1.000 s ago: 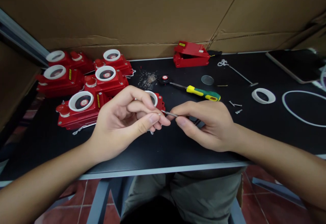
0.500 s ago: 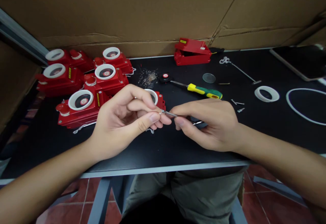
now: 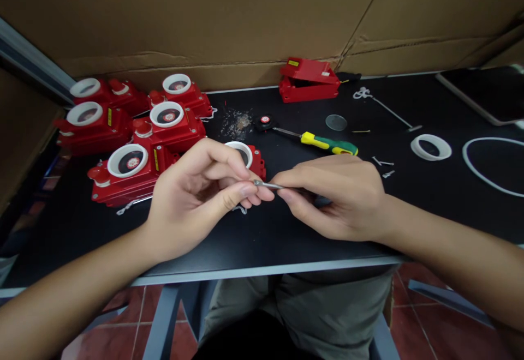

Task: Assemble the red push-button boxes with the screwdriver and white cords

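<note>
My left hand point(image 3: 196, 196) is closed in a pinch; what its fingertips hold is too small to make out. My right hand point(image 3: 335, 196) is closed around a thin metal tool point(image 3: 268, 185), whose tip meets the left fingertips. Both hands hover over the front of the black table point(image 3: 262, 240). Just behind my left fingers lies a red device with a white ring point(image 3: 248, 158).
Several red devices with white rings point(image 3: 135, 131) are grouped at the left. An open red casing point(image 3: 309, 79) stands at the back. A yellow-green screwdriver point(image 3: 323, 143), a clear disc point(image 3: 336, 122), loose screws point(image 3: 382, 162), a white ring point(image 3: 430, 147) and a white gasket loop point(image 3: 491, 163) lie to the right.
The tool in my right hand has slid slightly left toward the left fingertips. The view has tilted a little; the hands stay in place.
</note>
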The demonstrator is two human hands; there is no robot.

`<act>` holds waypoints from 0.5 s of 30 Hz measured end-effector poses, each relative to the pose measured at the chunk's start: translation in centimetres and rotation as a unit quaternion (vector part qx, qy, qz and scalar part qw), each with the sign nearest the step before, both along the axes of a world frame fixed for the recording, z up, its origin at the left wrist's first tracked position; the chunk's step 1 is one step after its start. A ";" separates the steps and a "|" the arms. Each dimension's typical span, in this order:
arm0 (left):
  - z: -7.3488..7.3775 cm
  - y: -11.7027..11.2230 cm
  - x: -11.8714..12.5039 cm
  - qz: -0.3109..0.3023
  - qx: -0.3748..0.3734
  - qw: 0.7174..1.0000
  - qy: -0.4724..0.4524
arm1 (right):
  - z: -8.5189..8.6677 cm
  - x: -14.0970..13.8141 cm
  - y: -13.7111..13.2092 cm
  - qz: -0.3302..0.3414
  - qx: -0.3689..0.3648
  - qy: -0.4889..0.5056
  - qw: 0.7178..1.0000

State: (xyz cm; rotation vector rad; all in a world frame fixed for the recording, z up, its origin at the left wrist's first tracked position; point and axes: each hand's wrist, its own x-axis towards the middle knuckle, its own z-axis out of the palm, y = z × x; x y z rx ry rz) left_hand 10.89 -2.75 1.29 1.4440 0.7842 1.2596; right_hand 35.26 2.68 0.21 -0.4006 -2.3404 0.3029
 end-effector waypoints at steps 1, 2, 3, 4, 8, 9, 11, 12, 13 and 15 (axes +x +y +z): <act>0.0 -0.2 0.0 0.010 0.010 1.000 0.009 | 0.0 0.0 0.0 0.001 0.004 0.001 1.000; 0.0 -0.3 0.0 0.023 0.020 0.999 0.021 | 0.0 0.0 0.0 0.003 0.006 0.002 1.000; 0.0 -0.5 0.0 0.038 0.029 0.998 0.035 | 0.1 0.0 0.0 0.003 0.009 0.002 1.000; 0.0 -0.7 0.0 0.053 0.038 0.996 0.055 | 0.1 0.0 0.0 0.001 0.013 0.001 1.000; -0.1 -0.9 -0.5 0.079 0.074 0.983 0.146 | 0.1 0.0 0.1 -0.015 0.042 -0.011 0.999; -0.1 -0.9 -0.6 0.075 0.084 0.980 0.164 | 0.1 0.0 0.2 -0.017 0.050 -0.014 0.999; 0.0 -0.6 -0.8 0.070 0.105 0.974 0.188 | 0.0 0.1 0.3 -0.016 0.064 -0.018 0.998; 0.0 -0.4 -0.8 0.069 0.116 0.971 0.196 | 0.0 0.1 0.3 -0.015 0.069 -0.021 0.997; 0.1 -0.3 -0.9 0.066 0.126 0.969 0.201 | 0.0 0.1 0.4 -0.014 0.073 -0.025 0.997; 0.2 0.0 -1.0 0.059 0.150 0.966 0.202 | 0.1 0.3 0.5 -0.017 0.080 -0.035 0.996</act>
